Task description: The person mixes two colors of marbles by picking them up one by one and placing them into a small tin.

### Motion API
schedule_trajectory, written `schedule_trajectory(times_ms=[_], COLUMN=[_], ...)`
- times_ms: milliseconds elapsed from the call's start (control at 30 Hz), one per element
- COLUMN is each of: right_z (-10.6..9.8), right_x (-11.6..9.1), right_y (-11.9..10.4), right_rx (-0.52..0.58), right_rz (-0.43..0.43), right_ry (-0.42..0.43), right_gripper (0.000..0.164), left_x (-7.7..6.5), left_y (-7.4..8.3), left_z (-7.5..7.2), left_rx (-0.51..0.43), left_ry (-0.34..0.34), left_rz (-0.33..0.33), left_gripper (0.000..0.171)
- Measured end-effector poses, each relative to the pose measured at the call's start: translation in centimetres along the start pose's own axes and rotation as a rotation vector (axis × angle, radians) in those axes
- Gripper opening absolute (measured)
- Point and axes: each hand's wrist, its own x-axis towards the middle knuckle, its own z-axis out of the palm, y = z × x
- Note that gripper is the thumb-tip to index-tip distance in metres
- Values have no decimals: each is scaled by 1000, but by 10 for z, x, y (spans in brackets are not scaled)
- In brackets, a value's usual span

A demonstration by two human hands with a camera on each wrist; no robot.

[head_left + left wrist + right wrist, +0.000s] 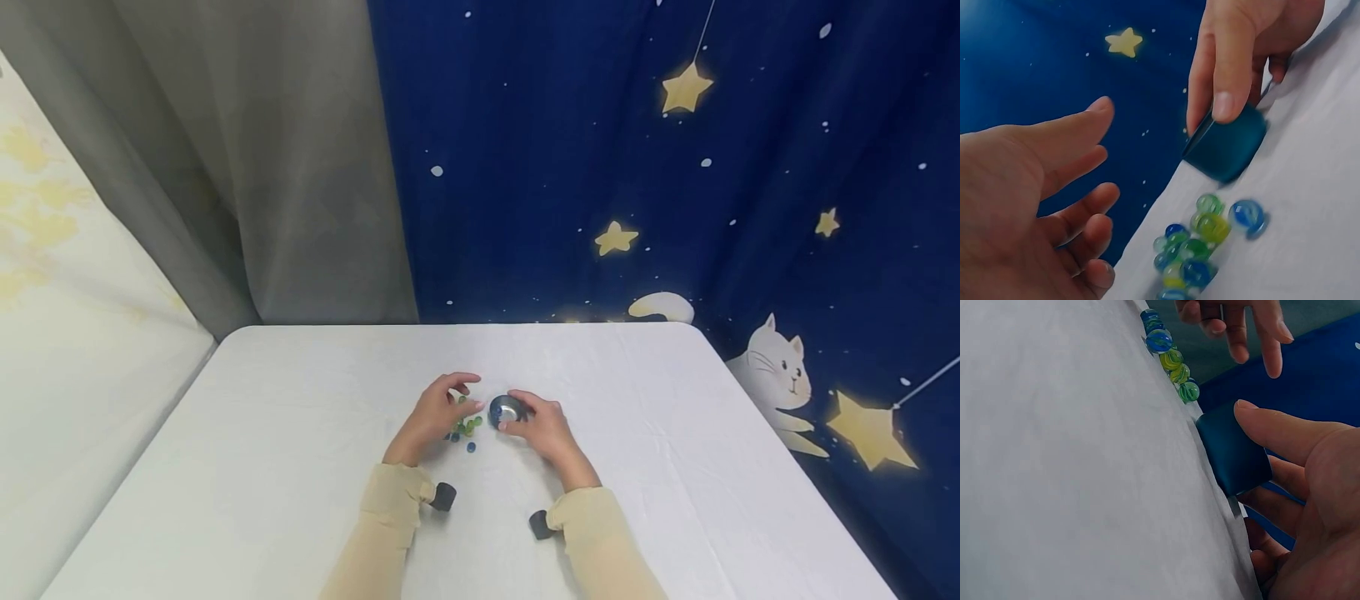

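Note:
My right hand [547,428] holds a small teal metal cup [1235,453] at its rim, the thumb on one side and fingers on the other. The cup's silvery inside [512,408] faces up in the head view, with a small blue spot in it. My left hand [437,412] hovers over the marbles, its fingers loosely bent and holding nothing. Green, yellow and blue glass marbles [1195,249] lie in a cluster on the table, partly hidden under the left hand in the head view. One blue marble [471,447] sits apart on the near side.
A white cloth covers the table [300,500], which has rounded far corners. Behind it hang a grey curtain [315,167] and a dark blue curtain [525,167] with stars and a cat. Dark wrist devices [444,497] stick out from both sleeves.

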Motion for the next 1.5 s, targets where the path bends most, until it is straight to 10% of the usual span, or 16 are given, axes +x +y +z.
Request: schedule_trajectory(times_ms=[433,1500], right_z=[2,3], right_x=[1,1], right_y=[0,0], right_rx=[0,15], right_rz=[16,7], right_ry=[7,5], right_gripper=[58,58], left_x=[-5,-9], left_y=[-22,-37], left_z=[-22,-31], left_rx=[36,114], left_ry=[-193,-211], left_rz=[8,-60], left_gripper=[43,35])
